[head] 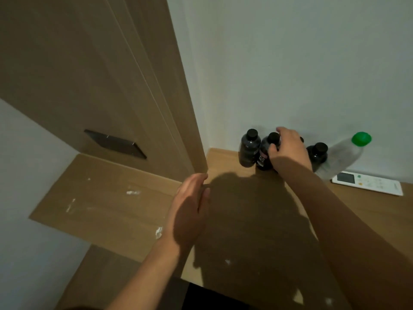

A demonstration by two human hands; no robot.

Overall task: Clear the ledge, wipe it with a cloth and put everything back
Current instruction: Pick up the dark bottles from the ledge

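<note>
I take the wooden ledge as my landmark: it fills the lower middle and right of the head view, running back to a pale wall and butting against a tall wooden door frame at its far-left corner. Left of the ledge sits a lower wooden surface with white smudges on it.

My right hand reaches to the back of the ledge, fingers curled round a dark bottle with a label, thumb on its near side and fingertips over its shoulder. My left hand hovers over the ledge's left edge, fingers straight and held together, gripping nothing, well apart from the right hand.

Against the wall at the back of the ledge stand the bottles. I count at least 3 dark ones with black caps: a dark bottle by the door frame, the labelled one just beside it, and a dark bottle behind the wrist. Whether a 4th hides behind the hand I cannot tell. Just right of these a clear bottle with a green cap appears tilted. A white remote control lies flat on the ledge, just beside that bottle's base.
</note>
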